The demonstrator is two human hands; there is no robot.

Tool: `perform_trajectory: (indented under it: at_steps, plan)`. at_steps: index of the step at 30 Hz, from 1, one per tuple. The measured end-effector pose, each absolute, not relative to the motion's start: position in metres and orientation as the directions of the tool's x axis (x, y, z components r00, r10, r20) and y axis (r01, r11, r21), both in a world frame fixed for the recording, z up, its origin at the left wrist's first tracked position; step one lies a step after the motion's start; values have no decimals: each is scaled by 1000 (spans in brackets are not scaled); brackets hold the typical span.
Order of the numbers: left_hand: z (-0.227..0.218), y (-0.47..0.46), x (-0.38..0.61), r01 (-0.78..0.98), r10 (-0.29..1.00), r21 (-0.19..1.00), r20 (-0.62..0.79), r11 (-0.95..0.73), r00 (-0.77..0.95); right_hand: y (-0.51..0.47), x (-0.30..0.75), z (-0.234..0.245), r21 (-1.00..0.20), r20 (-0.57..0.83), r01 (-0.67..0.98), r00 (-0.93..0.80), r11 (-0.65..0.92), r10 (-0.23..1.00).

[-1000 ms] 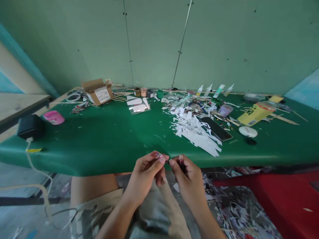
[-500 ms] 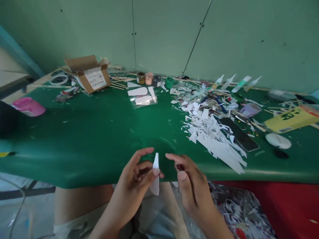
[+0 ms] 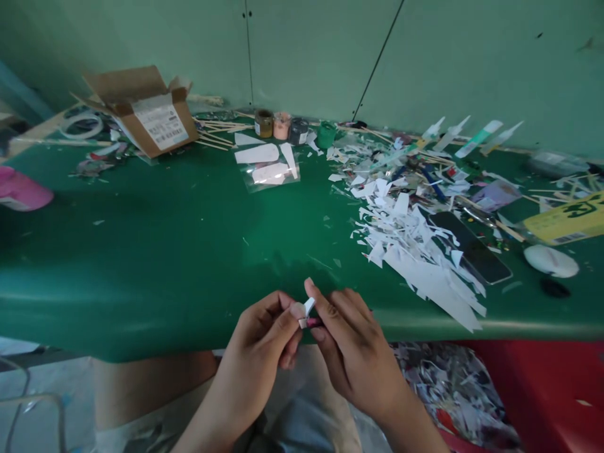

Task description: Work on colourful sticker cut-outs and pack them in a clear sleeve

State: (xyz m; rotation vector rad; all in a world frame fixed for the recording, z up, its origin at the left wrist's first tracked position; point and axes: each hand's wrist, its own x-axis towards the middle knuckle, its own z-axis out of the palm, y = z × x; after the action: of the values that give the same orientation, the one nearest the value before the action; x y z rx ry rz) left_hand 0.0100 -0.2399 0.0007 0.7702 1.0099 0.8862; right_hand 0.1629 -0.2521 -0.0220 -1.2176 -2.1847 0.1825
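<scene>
My left hand [image 3: 268, 333] is closed, pinching a small white paper piece [image 3: 309, 306] between thumb and fingers at the table's front edge. Most of the piece is hidden by the fingers. Close against it, my right hand [image 3: 352, 333] grips a slim dark-pink tool [image 3: 313, 322], whose end meets the lower part of the paper. The rest of that tool lies hidden inside the right hand, so its kind cannot be made out. The right index finger is raised beside the paper's upper tip.
White paper scraps [image 3: 406, 220] are heaped to the right, beside a black phone [image 3: 472, 245]. Cut paper shapes [image 3: 257, 154] and paint jars [image 3: 282, 126] stand farther back. A cardboard box [image 3: 155, 119] is at back left, a pink bottle [image 3: 23, 189] at far left. Below sits a scrap-filled bag [image 3: 453, 390].
My hands have come together. The right hand moved left, bringing the tool to the paper, and the left hand now covers more of the tilted paper. The view has shifted slightly.
</scene>
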Motion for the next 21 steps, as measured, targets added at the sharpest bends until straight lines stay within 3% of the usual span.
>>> perform_trajectory:
  at_steps: [6,14,21]
  plan:
    - [6,-240,15,-412,838,730,-468,546,281,-251,161,-21,-403,475,735,-341,545,811]
    - [9,-240,17,-456,820,683,-512,570,258,-250,158,-15,-438,459,691,-377,574,804]
    - [12,-237,19,-470,821,678,-515,565,245,-253,151,-14,-415,531,735,-283,536,799]
